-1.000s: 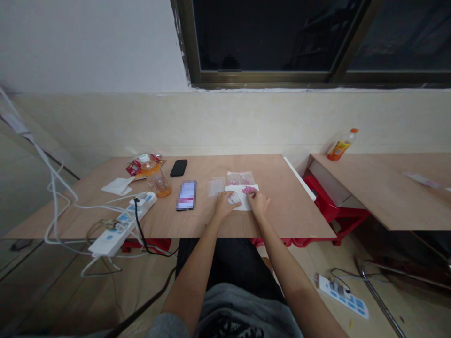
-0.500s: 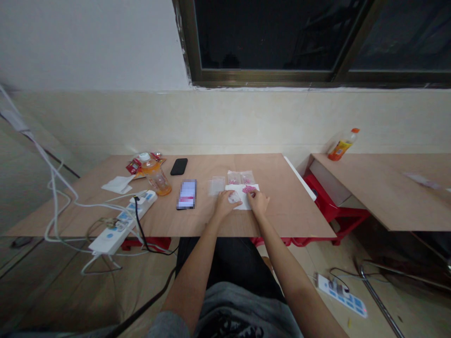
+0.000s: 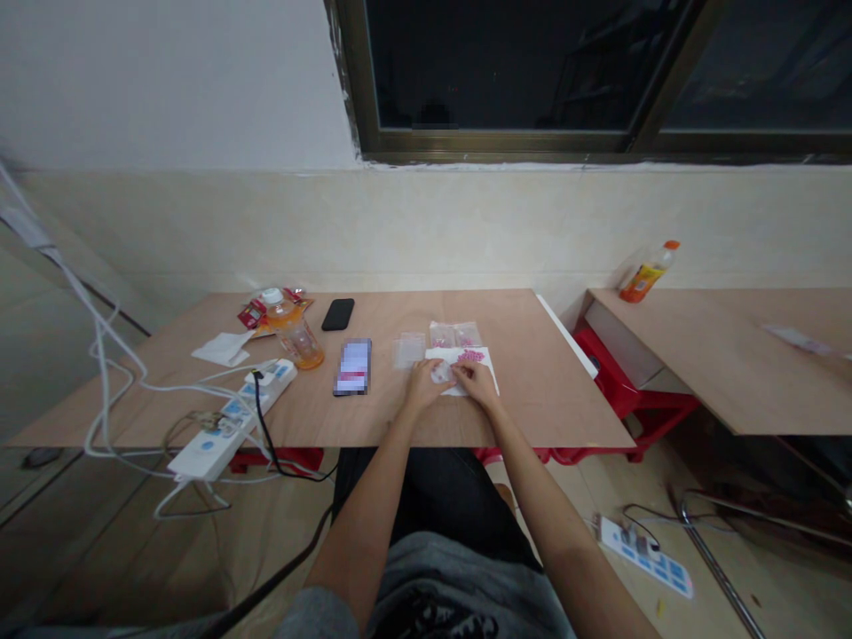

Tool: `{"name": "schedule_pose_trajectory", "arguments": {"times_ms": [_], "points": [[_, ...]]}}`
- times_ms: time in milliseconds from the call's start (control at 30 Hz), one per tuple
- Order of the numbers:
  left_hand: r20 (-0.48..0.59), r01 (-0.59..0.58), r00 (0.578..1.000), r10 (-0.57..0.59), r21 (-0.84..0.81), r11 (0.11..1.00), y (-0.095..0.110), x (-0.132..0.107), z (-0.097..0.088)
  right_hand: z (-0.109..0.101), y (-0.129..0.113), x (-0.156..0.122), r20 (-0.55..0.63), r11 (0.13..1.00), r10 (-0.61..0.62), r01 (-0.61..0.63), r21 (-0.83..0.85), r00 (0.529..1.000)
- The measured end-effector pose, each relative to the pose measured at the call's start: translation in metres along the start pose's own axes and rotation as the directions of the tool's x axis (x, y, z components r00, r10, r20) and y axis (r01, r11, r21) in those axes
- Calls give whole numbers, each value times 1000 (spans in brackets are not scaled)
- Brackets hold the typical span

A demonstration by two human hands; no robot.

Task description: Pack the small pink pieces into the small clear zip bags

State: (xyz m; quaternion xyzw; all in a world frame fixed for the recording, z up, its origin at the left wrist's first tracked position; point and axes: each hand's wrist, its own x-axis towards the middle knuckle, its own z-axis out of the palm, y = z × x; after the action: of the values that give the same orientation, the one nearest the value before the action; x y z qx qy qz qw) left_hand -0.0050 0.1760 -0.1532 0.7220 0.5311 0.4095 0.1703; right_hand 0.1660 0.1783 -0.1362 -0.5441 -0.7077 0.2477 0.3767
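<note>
Fingers (image 3: 464, 370) of the left hand (image 3: 421, 389) and right hand (image 3: 480, 383) curl on white paper (image 3: 485, 362), grip unclear, on a wooden table (image 3: 565, 408) below a dark window (image 3: 506, 71).

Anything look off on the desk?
The white multi-socket power strip sits askew, its near end appearing to jut past the front edge of the light plywood tabletop, with a black cable trailing over that edge.

Both hands are down on a white sheet (image 3: 483, 373) on a plywood desk (image 3: 552, 399) – left hand (image 3: 421, 388) resting on a small clear baggie (image 3: 440, 374), right hand (image 3: 476, 382) right by some pink beads (image 3: 470, 356). More clear baggies (image 3: 447, 335) sit just past them, black phone (image 3: 338, 314) and orange drink bottle (image 3: 293, 331) off left.
</note>
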Motion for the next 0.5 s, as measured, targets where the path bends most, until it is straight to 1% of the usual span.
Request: {"name": "schedule_pose_trajectory", "arguments": {"times_ms": [33,67,133,200,267,333,500], "points": [[3,0,1000,0,0,1000,0,0,0,0,0,0,19,1000,0,-1,17,1000],[5,1,1000,-1,0,1000,0,0,0,-1,0,0,15,1000,15,-15,16,1000],[4,4,1000,-4,-1,1000,0,0,0,-3,0,0,-60,997,68,-70,-30,996],[1,7,1000,-7,-9,1000,0,0,0,-5,-1,-1,-160,985,121,-139,-104,980],[1,10,1000,-10,-18,1000,1,0,0,-7,-3,-3,-214,965,165,-203,-169,963],[5,17,1000,-17,-20,1000,1,0,0,-9,-6,-4,-222,946,197,-245,-214,955],[20,36,999,-36,-6,999,2,0,-1,-10,-13,-6,-216,917,238,-293,-272,947]]}}
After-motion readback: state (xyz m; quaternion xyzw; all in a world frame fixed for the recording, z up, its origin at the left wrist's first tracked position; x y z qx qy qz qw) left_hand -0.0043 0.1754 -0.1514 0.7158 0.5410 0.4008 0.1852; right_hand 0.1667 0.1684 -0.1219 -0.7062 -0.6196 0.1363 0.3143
